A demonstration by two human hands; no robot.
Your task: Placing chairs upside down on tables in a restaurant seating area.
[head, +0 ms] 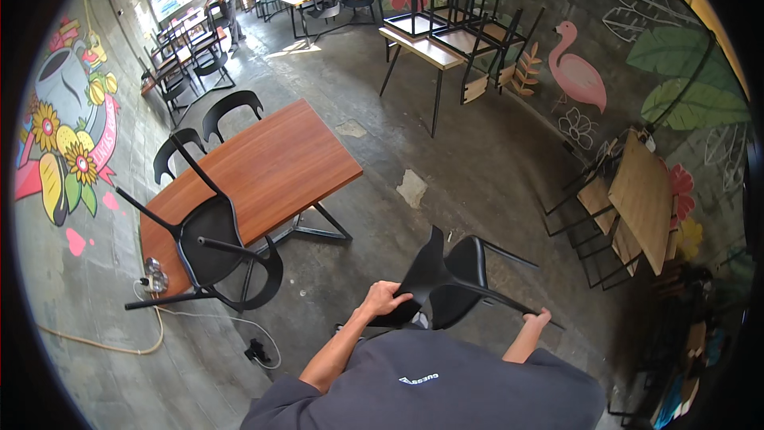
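A black plastic armchair (459, 280) is tipped on its side in front of my body, its legs pointing to the right. My left hand (382, 301) grips the curved backrest. One of the chair's legs is in my right hand (537, 318). To the left, a second black chair (209, 242) lies upside down on the near end of a reddish-brown wooden table (286, 155), legs up. Two more black chairs, a nearer one (170, 152) and a farther one (230, 107), stand upright along the table's far side.
Glass jars (156, 278) sit at the table's near corner, with a cable (239, 318) trailing to a black plug (258, 351) on the floor. Upturned stools rest on a light table (427, 51) by the flamingo wall. A wooden tabletop (644, 203) stands right. A person (224, 3) is far back.
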